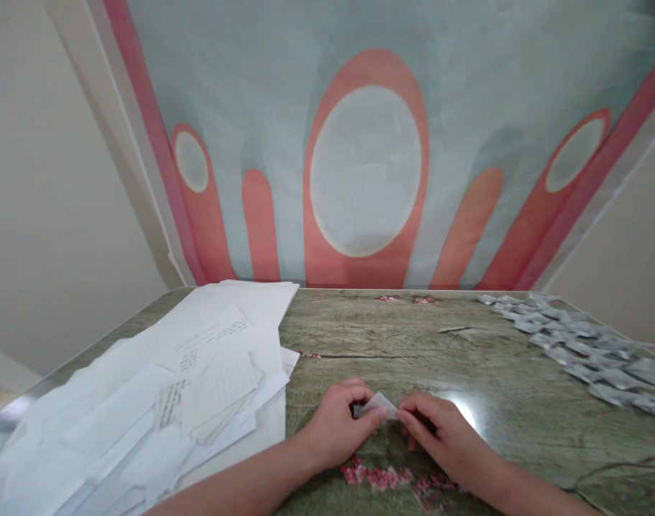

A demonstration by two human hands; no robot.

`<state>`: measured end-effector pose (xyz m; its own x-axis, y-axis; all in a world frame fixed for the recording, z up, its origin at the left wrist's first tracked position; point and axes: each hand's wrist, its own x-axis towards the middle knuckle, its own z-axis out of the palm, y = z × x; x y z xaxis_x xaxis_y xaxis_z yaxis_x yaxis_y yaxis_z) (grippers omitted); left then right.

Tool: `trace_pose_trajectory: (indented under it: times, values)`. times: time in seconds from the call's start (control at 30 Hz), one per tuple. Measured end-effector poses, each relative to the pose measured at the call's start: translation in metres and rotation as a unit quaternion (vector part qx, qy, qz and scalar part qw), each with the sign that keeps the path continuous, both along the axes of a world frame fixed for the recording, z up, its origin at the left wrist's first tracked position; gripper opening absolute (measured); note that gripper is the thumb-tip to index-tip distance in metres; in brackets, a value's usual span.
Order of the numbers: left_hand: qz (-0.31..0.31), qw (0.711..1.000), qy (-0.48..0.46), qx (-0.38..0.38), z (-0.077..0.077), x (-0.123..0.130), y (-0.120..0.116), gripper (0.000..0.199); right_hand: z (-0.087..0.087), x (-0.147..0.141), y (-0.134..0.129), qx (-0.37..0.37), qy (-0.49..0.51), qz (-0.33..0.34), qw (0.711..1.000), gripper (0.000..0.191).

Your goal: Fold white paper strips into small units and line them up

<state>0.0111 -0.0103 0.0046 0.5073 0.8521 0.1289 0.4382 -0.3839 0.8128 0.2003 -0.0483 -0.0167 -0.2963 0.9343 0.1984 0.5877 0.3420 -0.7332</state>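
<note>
A small folded piece of white paper (378, 405) is held between my two hands, low over the middle of the table near its front. My left hand (342, 419) pinches its left side, with the thumb lying across the front. At the right corner of the paper, the thumb and fingertips of my right hand (438, 430) are closed on it. The paper comes to a point at the top. Its lower part is partly hidden behind my left thumb.
Loose white sheets and printed scraps (220, 394) cover the left side of the wood-patterned table (370, 344). Several rows of small folded paper pieces (580, 344) lie at the right. Behind the table's far edge stands a wall covering (365, 165) with red and white shapes.
</note>
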Motion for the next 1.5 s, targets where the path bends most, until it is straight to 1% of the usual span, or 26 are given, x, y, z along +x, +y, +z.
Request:
trace_pose_trajectory:
  times: [0.13,0.23,0.33,0.43,0.5,0.67,0.8,1.03,1.23,1.33,1.5]
  values:
    - [-0.006,1.000,-0.013,-0.012,0.000,0.000,0.000,0.016,0.000,0.000,0.000,0.006,-0.025,-0.005,1.000,0.024]
    - [-0.010,0.996,-0.071,-0.058,0.000,-0.002,0.002,0.023,0.000,0.001,0.002,-0.007,-0.007,-0.023,1.000,0.026]
    - [0.020,0.984,-0.133,-0.115,-0.003,-0.003,0.006,0.037,0.001,0.003,0.004,-0.012,0.031,-0.041,0.999,0.027]
    - [0.040,0.979,-0.143,-0.138,-0.007,-0.003,0.009,0.042,0.002,0.004,0.004,-0.008,0.058,-0.047,0.997,0.026]
    - [0.032,0.979,-0.141,-0.145,-0.007,-0.003,0.010,0.042,0.002,0.004,0.003,-0.010,0.065,-0.044,0.997,0.026]
    - [-0.017,0.974,-0.154,-0.168,-0.002,-0.003,0.008,0.046,0.003,0.003,0.002,-0.014,0.063,-0.044,0.997,0.027]
    - [-0.031,0.977,-0.144,-0.152,-0.002,-0.004,0.007,0.051,0.002,0.003,0.003,-0.008,0.063,-0.045,0.997,0.028]
    - [-0.047,0.981,-0.122,-0.141,-0.005,-0.005,0.008,0.053,0.000,0.005,0.005,-0.003,0.066,-0.057,0.996,0.029]
    - [-0.033,0.987,-0.108,-0.116,-0.007,-0.003,0.006,0.046,0.002,0.004,0.004,-0.012,0.084,-0.062,0.994,0.028]
    - [-0.018,0.987,-0.115,-0.110,-0.009,-0.001,0.005,0.041,0.002,0.004,0.004,-0.014,0.084,-0.059,0.995,0.028]
    - [0.009,0.989,-0.102,-0.103,-0.010,-0.001,0.004,0.035,0.002,0.003,0.004,-0.028,0.088,-0.051,0.994,0.030]
